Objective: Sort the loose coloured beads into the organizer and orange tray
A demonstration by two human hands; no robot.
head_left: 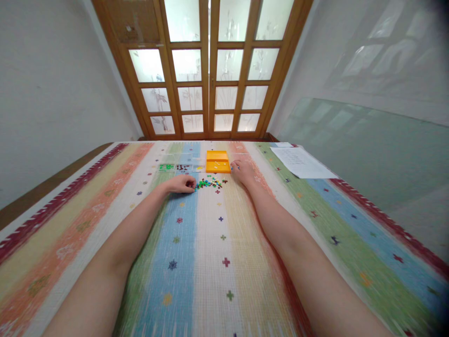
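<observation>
A small heap of tiny coloured pieces (209,182) lies on the striped cloth (210,243) between my hands. My left hand (182,183) rests at the heap's left edge with its fingers curled together, pinching at the pieces; what they hold is too small to name. My right hand (242,171) lies to the right of the heap, beside an orange tray (217,161). Its fingers are bent toward the tray and seem to pinch a tiny blue piece.
Clear sorting compartments (178,164) with green, dark and yellow pieces stand left of the orange tray. A sheet of paper (301,162) lies at the far right. Wooden glass-paned doors (210,70) stand behind the surface's far edge.
</observation>
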